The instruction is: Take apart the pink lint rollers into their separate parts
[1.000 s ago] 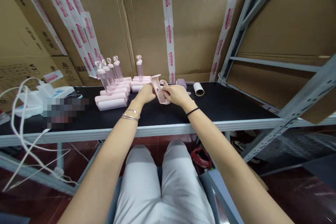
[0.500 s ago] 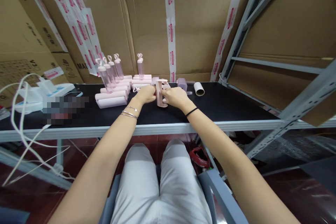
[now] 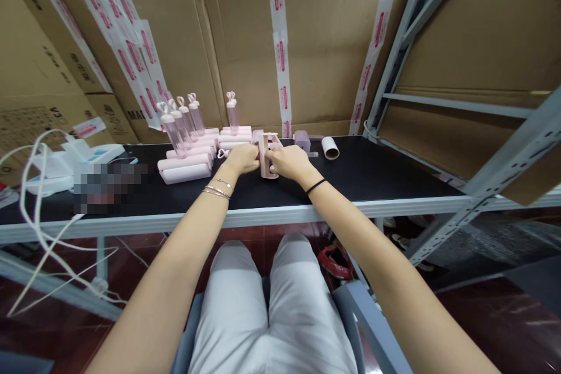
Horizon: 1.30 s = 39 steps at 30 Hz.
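Note:
A pink plastic case [image 3: 265, 155] stands upright on the black tabletop [image 3: 372, 172], gripped between both my hands. My left hand [image 3: 242, 158] closes on its left side, and my right hand [image 3: 287, 162] closes on its right side. Just left of it lie stacked pink cases [image 3: 186, 167], and pink handled rollers [image 3: 175, 131] stand upright behind them. One more roller [image 3: 232, 111] stands on another pile of cases [image 3: 234, 135] behind my left hand.
A white paper roll [image 3: 330, 148] and a small mauve part [image 3: 302, 139] lie right of my hands. White cables [image 3: 33, 198] and white devices [image 3: 65, 163] fill the left end. Cardboard walls back the table; a grey metal rack [image 3: 495, 169] stands right.
The pink case was tilted, leaning left, one second ago; it now stands upright between my hands. Both hands stay on it in nearly the same place.

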Available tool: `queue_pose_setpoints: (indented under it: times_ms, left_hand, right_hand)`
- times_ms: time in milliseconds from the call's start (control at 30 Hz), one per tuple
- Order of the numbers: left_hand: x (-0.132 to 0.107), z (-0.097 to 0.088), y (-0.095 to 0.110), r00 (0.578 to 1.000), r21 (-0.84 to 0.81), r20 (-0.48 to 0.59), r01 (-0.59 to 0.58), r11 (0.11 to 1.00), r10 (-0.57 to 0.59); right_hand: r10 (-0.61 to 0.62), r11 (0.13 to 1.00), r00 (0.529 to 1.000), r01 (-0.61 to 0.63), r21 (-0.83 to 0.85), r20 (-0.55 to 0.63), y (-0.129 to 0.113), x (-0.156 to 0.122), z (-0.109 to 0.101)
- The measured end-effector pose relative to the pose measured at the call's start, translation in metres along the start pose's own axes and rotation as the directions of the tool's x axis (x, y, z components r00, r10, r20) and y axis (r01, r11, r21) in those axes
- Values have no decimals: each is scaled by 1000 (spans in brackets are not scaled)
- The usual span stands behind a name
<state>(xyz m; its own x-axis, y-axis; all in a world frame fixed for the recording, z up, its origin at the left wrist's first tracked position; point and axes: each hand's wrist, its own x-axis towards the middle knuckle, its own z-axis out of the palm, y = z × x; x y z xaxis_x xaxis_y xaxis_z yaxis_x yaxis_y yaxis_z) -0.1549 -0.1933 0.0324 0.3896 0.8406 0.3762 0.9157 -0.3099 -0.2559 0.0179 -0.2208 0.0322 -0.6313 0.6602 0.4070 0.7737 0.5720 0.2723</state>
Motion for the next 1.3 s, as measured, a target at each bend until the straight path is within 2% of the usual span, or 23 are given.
queue_pose_setpoints:
  times_ms: [400, 467, 533, 633, 733, 867, 967, 1033, 1167, 1300]
  left_hand:
    - [0, 1, 4, 999, -2, -11, 33, 999, -33]
    - [1, 3, 4, 999, -70, -23, 45, 996, -47]
    - [3, 7, 4, 997, -186, -76, 8, 983, -22]
    - [7, 13, 2, 976, -353, -211, -125, 927, 52]
    - [9, 19, 0, 967, -514, -240, -204, 833, 89]
    - [8, 22, -2, 974, -682, -218, -202, 702, 68]
    - [8, 21, -1, 975, -738, -224, -178, 650, 13]
    - [8, 17, 1, 972, -709, -234, -176, 683, 8]
    - [9, 3, 7, 963, -562, -259, -217, 798, 80]
    - [5, -3, 6, 954, -559, -285, -241, 793, 89]
  right_hand:
    - [-3, 1000, 1000, 3, -19, -5, -2, 2, 1]
    - [33, 999, 999, -33, -3, -11, -2, 1, 0]
    - [100, 995, 995, -99, 30, -28, -2, 0, -1]
    - [173, 982, 984, -170, 83, -36, 0, -1, -2]
    - [177, 981, 984, -176, 83, -12, 3, -2, -1]
    - [165, 985, 986, -163, 59, -27, 4, -2, -1]
    - [168, 985, 983, -165, 51, -72, 2, -2, -2]
    - [175, 984, 978, -168, 61, -114, 2, -2, -2]
    - [162, 985, 964, -147, 85, -211, 6, -2, -3]
    - [112, 993, 956, -100, 60, -270, 10, -2, -1]
